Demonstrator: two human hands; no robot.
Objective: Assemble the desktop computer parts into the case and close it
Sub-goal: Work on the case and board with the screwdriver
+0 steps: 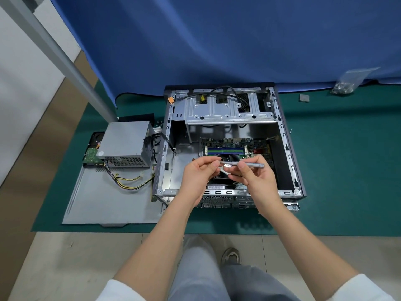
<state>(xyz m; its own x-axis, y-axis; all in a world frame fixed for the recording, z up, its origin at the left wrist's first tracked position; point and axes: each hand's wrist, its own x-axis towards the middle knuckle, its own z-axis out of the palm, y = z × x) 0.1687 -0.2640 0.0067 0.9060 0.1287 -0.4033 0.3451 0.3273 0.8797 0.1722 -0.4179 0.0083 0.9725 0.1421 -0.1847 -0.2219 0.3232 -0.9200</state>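
Grey steel of the case [286, 148] lay open at the centre of the frame on the green table [338, 181], with the board [230, 146] already seated low inside and its fan partly hidden under the hands. Much looked left to do: the power supply [124, 144] sat outside at left of frame on the loose side panel [104, 205], its cables [130, 181] unplugged, a drive [92, 155] tucked just behind it, and the upper bay stood bare. A screw bag [347, 81] lay at upper right.

Both hands hovered over the case. The right hand [253, 177] pinched a grey screwdriver [245, 164] in curled fingers, shaft lying level. The left hand [199, 174] closed finger and thumb at its tip; whether a screw or bit sat there could not be told.
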